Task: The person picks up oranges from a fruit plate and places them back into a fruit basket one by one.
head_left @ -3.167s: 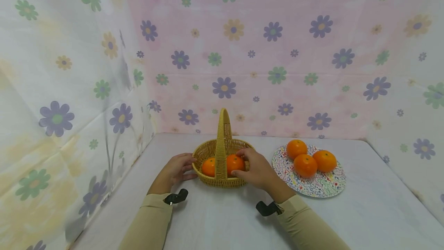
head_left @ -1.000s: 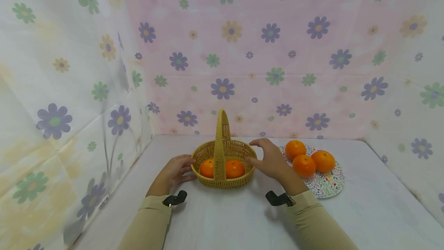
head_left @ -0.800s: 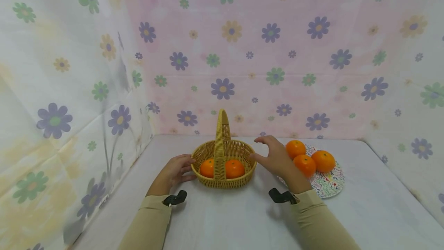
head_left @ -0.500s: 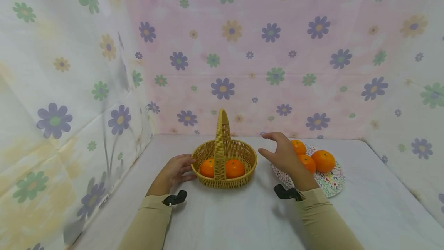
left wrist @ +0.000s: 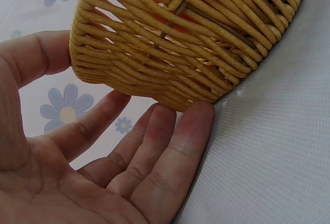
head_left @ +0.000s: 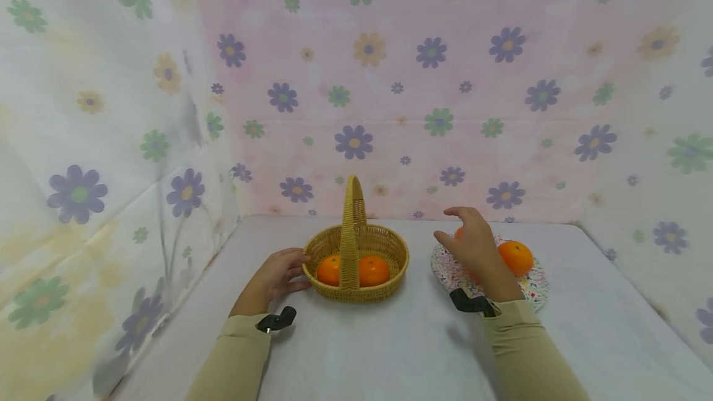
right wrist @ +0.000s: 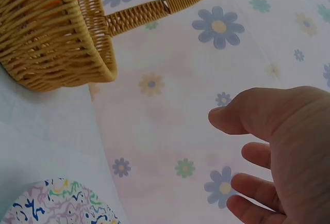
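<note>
A yellow wicker basket (head_left: 390,234) with a tall handle stands on the table, holding two oranges (head_left: 374,271). My left hand (head_left: 274,277) touches its left side; in the left wrist view the fingers (left wrist: 172,167) lie lightly bent against the outer wickerwork (left wrist: 170,69). Above the speckled plate (head_left: 442,268) on the right hovers my right hand (head_left: 478,249), thumb and fingers spread apart with nothing between them. One orange (head_left: 516,258) shows whole beside this hand; two others on the plate are mostly hidden behind it.
A white cloth covers the table (head_left: 356,351). Flower-printed fabric walls (head_left: 390,91) enclose it at the back and both sides. Dark camera mounts (head_left: 470,302) stick out from both wrists.
My right hand has let go of the right orange in the basket, withdrawn from it and moved right over the plate. My left hand has stayed at the basket's side.
</note>
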Demonstrator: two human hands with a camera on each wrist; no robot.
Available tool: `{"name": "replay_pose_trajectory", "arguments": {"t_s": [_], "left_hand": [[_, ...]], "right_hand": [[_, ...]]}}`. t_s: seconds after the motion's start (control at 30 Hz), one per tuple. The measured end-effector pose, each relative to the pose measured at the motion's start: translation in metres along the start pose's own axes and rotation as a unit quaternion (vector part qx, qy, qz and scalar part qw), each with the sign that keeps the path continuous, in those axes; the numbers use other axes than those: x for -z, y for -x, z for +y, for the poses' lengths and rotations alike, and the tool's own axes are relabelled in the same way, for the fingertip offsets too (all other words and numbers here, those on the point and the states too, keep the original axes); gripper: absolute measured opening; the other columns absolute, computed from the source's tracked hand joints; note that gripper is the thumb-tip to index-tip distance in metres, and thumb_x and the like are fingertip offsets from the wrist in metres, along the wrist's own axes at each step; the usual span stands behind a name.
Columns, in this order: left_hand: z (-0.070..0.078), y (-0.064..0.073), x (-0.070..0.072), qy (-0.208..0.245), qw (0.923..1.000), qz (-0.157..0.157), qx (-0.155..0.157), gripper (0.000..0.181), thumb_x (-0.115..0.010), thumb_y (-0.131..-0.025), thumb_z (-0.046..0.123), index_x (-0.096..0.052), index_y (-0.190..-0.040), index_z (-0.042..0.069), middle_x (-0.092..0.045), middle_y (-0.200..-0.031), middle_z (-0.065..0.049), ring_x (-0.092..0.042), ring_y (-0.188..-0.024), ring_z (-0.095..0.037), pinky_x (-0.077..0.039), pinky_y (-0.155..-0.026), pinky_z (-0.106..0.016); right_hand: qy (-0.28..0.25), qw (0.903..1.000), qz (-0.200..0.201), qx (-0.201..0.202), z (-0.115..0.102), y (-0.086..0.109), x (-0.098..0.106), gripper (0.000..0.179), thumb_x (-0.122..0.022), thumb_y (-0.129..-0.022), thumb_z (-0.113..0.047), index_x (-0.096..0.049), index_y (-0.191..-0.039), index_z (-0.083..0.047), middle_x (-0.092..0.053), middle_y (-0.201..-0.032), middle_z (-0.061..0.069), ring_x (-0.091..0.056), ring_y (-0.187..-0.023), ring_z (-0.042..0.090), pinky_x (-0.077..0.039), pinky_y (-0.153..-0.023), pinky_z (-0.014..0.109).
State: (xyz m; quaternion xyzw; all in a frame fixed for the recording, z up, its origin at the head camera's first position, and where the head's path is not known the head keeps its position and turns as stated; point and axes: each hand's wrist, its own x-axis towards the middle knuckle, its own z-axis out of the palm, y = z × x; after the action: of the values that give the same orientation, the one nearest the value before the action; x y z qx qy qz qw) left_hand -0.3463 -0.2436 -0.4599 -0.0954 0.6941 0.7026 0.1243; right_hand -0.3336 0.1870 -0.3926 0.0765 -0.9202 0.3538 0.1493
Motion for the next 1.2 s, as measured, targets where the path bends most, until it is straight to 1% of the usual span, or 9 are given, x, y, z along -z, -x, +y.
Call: {"name": "replay_pose_trajectory", "arguments": {"t_s": [0.2, 0.33, 0.43, 0.57, 0.63, 0.77, 0.87, 1.03, 1.2], "left_hand": [[-0.001, -0.001, -0.002, -0.001, 1.0000, -0.006, -0.004, 0.045, -0.064, -0.098, 0.021, -0.057, -0.138, 0.003, -0.065, -0.129, -0.012, -0.068, -0.109, -0.023, -0.062, -0.092, -0.050], [-0.003, 0.001, 0.005, 0.002, 1.0000, -0.003, -0.003, 0.045, -0.065, -0.098, 0.022, -0.058, -0.137, 0.003, -0.068, -0.125, -0.010, -0.068, -0.107, -0.022, -0.062, -0.092, -0.050], [-0.004, 0.002, 0.005, -0.004, 0.9999, -0.007, -0.006, 0.044, -0.065, -0.098, 0.023, -0.058, -0.137, 0.003, -0.068, -0.125, -0.010, -0.068, -0.108, -0.022, -0.062, -0.092, -0.050], [-0.004, 0.002, 0.004, -0.006, 0.9999, -0.007, -0.007, 0.045, -0.065, -0.098, 0.024, -0.058, -0.137, 0.003, -0.067, -0.126, -0.010, -0.068, -0.110, -0.023, -0.062, -0.093, -0.049], [-0.003, 0.001, 0.003, -0.004, 0.9999, -0.008, -0.009, 0.045, -0.065, -0.098, 0.023, -0.058, -0.138, 0.003, -0.067, -0.127, -0.010, -0.067, -0.110, -0.023, -0.062, -0.093, -0.049], [-0.001, -0.001, 0.000, -0.007, 0.9998, -0.014, -0.012, 0.046, -0.065, -0.099, 0.023, -0.057, -0.139, 0.003, -0.066, -0.130, -0.012, -0.067, -0.112, -0.024, -0.062, -0.094, -0.048], [0.002, -0.002, -0.001, -0.008, 0.9998, -0.017, -0.010, 0.047, -0.064, -0.099, 0.023, -0.056, -0.141, 0.003, -0.064, -0.134, -0.013, -0.066, -0.114, -0.025, -0.061, -0.095, -0.049], [0.004, -0.004, -0.001, -0.009, 0.9999, -0.014, -0.003, 0.048, -0.064, -0.098, 0.024, -0.056, -0.141, 0.005, -0.062, -0.138, -0.014, -0.066, -0.114, -0.024, -0.061, -0.095, -0.049], [0.001, -0.003, 0.001, -0.009, 0.9999, -0.008, 0.002, 0.046, -0.065, -0.098, 0.025, -0.057, -0.139, 0.005, -0.064, -0.134, -0.013, -0.067, -0.111, -0.024, -0.061, -0.094, -0.049]], "right_hand": [[0.003, 0.9994, 0.006, -0.033, 0.011, -0.002, 0.006, 0.060, -0.073, -0.095, -0.036, -0.052, -0.146, -0.012, -0.038, -0.158, 0.020, -0.039, -0.143, 0.044, -0.036, -0.118, 0.065], [0.012, 0.9990, 0.006, -0.042, 0.015, -0.005, 0.001, 0.063, -0.073, -0.094, -0.035, -0.051, -0.146, -0.009, -0.037, -0.158, 0.023, -0.040, -0.141, 0.046, -0.035, -0.118, 0.066], [0.028, 0.9982, 0.002, -0.053, 0.022, -0.006, 0.000, 0.065, -0.073, -0.093, -0.036, -0.050, -0.147, -0.008, -0.036, -0.158, 0.025, -0.041, -0.138, 0.047, -0.036, -0.117, 0.066], [0.035, 0.9961, -0.006, -0.081, 0.031, -0.005, 0.003, 0.070, -0.073, -0.092, -0.037, -0.046, -0.151, -0.009, -0.032, -0.159, 0.027, -0.038, -0.136, 0.051, -0.036, -0.114, 0.070], [0.036, 0.9949, -0.008, -0.094, 0.034, -0.005, 0.005, 0.073, -0.072, -0.092, -0.037, -0.044, -0.153, -0.009, -0.029, -0.159, 0.028, -0.034, -0.137, 0.054, -0.030, -0.115, 0.074], [0.040, 0.9925, -0.013, -0.115, 0.038, -0.004, 0.008, 0.079, -0.071, -0.090, -0.037, -0.038, -0.156, -0.008, -0.027, -0.160, 0.030, -0.028, -0.141, 0.059, -0.013, -0.118, 0.079], [0.041, 0.9918, -0.019, -0.119, 0.041, -0.004, 0.009, 0.084, -0.072, -0.089, -0.036, -0.033, -0.157, -0.006, -0.028, -0.159, 0.031, -0.030, -0.141, 0.057, -0.004, -0.119, 0.079], [0.041, 0.9920, -0.029, -0.116, 0.046, -0.005, 0.008, 0.086, -0.071, -0.089, -0.034, -0.030, -0.157, 0.000, -0.034, -0.153, 0.033, -0.037, -0.136, 0.053, 0.000, -0.120, 0.077], [0.047, 0.9898, -0.042, -0.128, 0.047, -0.005, 0.003, 0.088, -0.074, -0.089, -0.035, -0.030, -0.157, 0.001, -0.038, -0.150, 0.033, -0.036, -0.136, 0.053, -0.002, -0.121, 0.076]]}}
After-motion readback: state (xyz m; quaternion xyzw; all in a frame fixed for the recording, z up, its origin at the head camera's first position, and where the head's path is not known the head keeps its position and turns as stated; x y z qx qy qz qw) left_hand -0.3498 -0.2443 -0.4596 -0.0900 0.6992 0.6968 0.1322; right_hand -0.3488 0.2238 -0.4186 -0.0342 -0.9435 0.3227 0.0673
